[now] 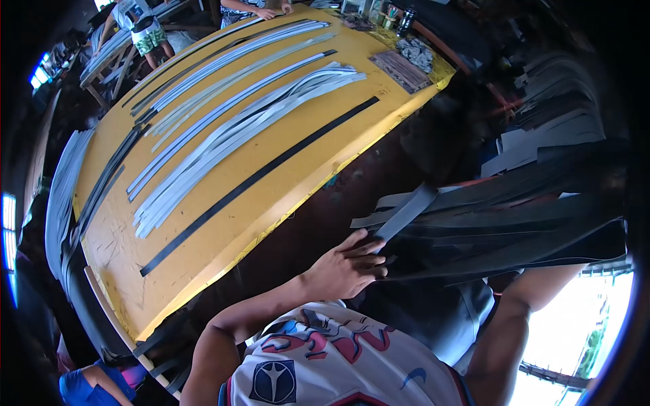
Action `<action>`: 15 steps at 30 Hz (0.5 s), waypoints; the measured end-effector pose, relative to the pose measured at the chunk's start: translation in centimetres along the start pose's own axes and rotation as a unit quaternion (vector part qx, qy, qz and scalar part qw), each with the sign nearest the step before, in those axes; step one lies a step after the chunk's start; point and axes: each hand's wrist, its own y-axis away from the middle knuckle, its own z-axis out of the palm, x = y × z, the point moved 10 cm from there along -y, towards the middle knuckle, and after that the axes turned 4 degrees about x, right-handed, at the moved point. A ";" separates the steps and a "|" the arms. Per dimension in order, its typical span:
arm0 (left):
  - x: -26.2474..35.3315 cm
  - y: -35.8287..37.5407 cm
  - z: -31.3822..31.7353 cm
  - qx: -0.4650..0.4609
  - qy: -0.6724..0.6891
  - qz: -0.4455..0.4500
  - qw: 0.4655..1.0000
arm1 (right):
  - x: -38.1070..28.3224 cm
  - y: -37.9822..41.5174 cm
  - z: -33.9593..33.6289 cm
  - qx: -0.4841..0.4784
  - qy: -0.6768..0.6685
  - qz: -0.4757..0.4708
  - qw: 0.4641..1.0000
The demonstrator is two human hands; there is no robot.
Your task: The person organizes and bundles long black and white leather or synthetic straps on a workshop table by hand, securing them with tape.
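Observation:
My left hand [349,267] is in front of my body at the near end of a bundle of dark strips [467,237]. Its fingers are closed around the end of a grey strip [407,213], which bends over the bundle. More flat dark strips fan out to the right, above my lap. My right forearm [535,291] reaches up underneath the bundle, and the strips hide the right hand itself.
A yellow table [271,196] stands ahead, with a single black strip [261,186] and bundles of pale strips [237,142] laid across it. Grey sheets [521,149] are stacked at right. Other people [139,27] are beyond the table and at lower left.

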 end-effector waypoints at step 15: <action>-7.7 -0.1 -13.9 0.224 0.449 -0.127 0.856 | -4.8 -4.1 -0.1 -0.027 -0.026 -0.055 0.998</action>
